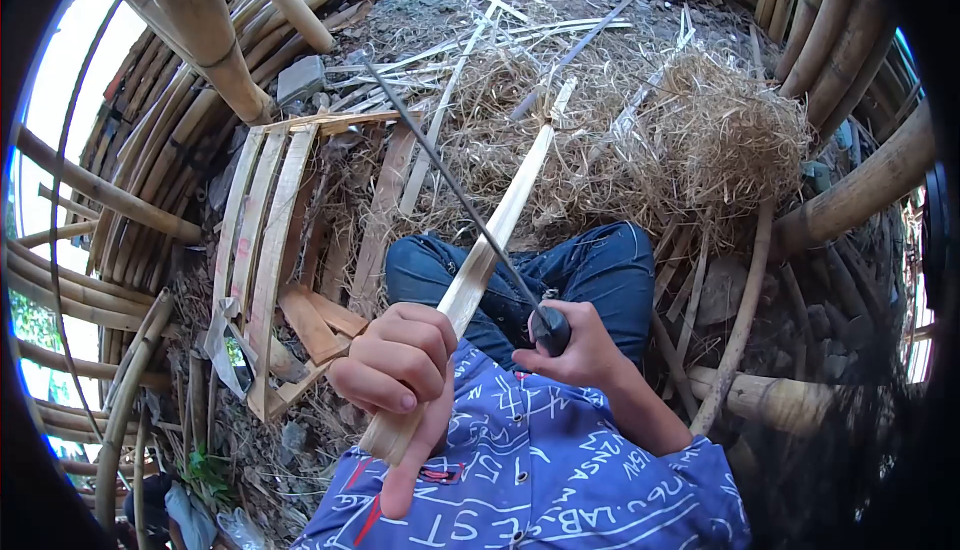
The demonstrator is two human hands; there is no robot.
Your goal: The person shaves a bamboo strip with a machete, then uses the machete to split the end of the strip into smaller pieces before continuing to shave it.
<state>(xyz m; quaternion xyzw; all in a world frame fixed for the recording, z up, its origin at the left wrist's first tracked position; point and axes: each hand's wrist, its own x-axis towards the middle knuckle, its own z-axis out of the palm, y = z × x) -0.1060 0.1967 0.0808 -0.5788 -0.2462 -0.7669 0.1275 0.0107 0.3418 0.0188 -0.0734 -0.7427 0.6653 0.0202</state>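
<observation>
My left hand (400, 370) is wrapped round the lower part of a pale split bamboo strip (510, 205), its thumb stretched toward my shirt. The strip slants up and away over my lap to the shavings. My right hand (580, 350) grips the dark handle of a long thin-bladed knife (455, 187). Its blade points up and to the left and crosses over the strip in this view, just above my lap. Under both lie my crossed legs in blue jeans (610, 275).
A heap of curly bamboo shavings (735, 135) lies ahead on the right. Long cut strips (440, 135) are scattered on the ground ahead. On the left stands a wooden slat crate (262, 250). Thick bamboo poles (225, 45) surround the spot, and a grey block (300, 80) sits near one.
</observation>
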